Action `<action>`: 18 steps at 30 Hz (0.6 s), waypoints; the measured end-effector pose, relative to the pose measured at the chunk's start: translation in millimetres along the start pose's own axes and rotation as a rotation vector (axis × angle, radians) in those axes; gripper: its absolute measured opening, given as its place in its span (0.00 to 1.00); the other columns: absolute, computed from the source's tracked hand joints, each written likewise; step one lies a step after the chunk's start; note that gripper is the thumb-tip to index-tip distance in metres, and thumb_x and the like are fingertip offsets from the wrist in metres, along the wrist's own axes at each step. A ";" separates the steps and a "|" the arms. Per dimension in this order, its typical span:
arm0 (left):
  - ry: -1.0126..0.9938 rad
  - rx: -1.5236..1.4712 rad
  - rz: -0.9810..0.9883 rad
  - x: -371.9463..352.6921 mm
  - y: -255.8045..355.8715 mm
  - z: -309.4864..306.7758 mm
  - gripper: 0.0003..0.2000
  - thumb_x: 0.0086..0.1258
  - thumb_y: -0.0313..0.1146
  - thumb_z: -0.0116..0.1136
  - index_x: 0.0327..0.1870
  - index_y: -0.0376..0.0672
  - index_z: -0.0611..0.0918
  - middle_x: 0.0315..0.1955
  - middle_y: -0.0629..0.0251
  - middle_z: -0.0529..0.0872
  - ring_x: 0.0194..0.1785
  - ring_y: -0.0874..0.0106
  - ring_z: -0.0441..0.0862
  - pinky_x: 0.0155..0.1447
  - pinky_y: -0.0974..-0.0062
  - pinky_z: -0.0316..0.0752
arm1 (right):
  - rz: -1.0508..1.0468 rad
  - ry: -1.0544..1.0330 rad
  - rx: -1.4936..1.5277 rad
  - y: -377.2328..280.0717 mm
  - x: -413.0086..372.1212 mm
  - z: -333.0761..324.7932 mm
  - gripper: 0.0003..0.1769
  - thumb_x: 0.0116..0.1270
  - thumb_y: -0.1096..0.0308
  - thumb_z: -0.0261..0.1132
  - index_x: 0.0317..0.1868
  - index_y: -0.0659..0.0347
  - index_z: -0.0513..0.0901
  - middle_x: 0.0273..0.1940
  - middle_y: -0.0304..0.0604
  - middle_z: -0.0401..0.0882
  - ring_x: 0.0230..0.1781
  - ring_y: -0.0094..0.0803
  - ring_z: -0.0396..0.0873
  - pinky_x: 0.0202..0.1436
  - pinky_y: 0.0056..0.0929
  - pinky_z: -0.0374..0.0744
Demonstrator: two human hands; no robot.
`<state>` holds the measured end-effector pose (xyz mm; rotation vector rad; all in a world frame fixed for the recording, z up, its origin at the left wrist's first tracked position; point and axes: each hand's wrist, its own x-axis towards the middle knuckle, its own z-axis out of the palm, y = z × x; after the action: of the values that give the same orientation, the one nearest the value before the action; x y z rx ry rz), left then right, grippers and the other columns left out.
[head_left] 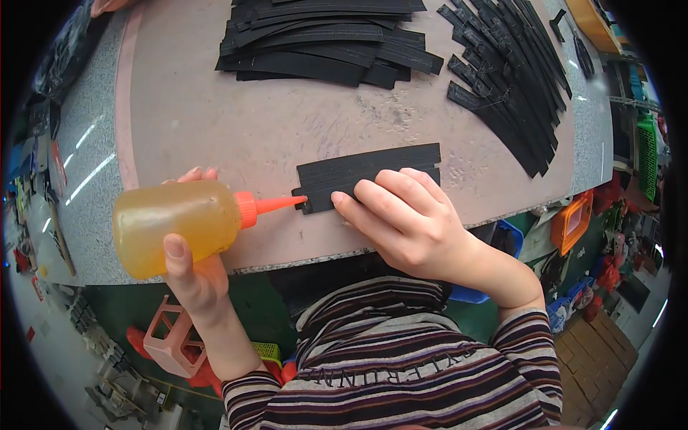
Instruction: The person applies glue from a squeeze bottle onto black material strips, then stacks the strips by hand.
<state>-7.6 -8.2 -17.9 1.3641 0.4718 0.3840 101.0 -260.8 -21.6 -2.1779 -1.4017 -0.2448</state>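
My left hand [197,276] is wrapped round a squeeze bottle [172,222] of amber liquid, tipped on its side. Its orange nozzle [279,204] points right, and the tip is at the left end of a black zipper strip [340,168] lying on the table. My right hand [408,218] is closed over the lower part of that strip, with a fingertip pressing it near the nozzle. The strip's lower right part is hidden under the hand.
A pile of black zipper strips [308,61] lies at the back of the pink tabletop [179,115]. More narrow black strips [512,93] fan out at the right. Beneath the front edge stand a pink stool [172,337] and an orange basket [572,223].
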 end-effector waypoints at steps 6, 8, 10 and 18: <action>-0.006 -0.116 -0.005 -0.7 4.5 -14.2 0.38 0.73 0.56 0.59 0.72 0.36 0.65 0.67 0.43 0.71 0.72 0.48 0.71 0.72 0.47 0.72 | 0.034 -0.035 0.070 -0.1 1.2 -4.0 0.21 0.51 0.74 0.72 0.48 0.63 0.87 0.44 0.42 0.79 0.44 0.37 0.79 0.46 0.36 0.79; 0.043 -0.425 -0.006 0.6 9.3 -22.9 0.37 0.74 0.55 0.58 0.73 0.36 0.64 0.68 0.44 0.70 0.73 0.49 0.70 0.73 0.46 0.71 | 0.108 -0.040 0.211 4.4 5.6 -5.5 0.20 0.52 0.76 0.73 0.48 0.63 0.85 0.44 0.44 0.79 0.43 0.40 0.78 0.46 0.37 0.79; -0.011 -0.698 -0.113 1.5 15.2 -18.9 0.38 0.73 0.57 0.60 0.72 0.36 0.66 0.66 0.44 0.73 0.71 0.48 0.72 0.70 0.45 0.74 | 0.220 -0.038 0.342 8.1 11.0 -10.5 0.18 0.54 0.77 0.73 0.46 0.64 0.82 0.44 0.47 0.77 0.43 0.45 0.77 0.47 0.37 0.78; -0.392 -1.113 -0.401 19.1 5.1 33.4 0.26 0.78 0.49 0.56 0.66 0.38 0.76 0.67 0.50 0.77 0.72 0.58 0.73 0.78 0.28 0.23 | 0.094 0.014 0.421 19.0 6.2 -0.7 0.08 0.58 0.74 0.64 0.39 0.63 0.76 0.42 0.46 0.74 0.46 0.42 0.74 0.53 0.37 0.75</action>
<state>26.4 -25.2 -10.1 0.2272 0.1304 0.0036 120.7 -262.3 -24.8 -1.8802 -1.2101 0.0671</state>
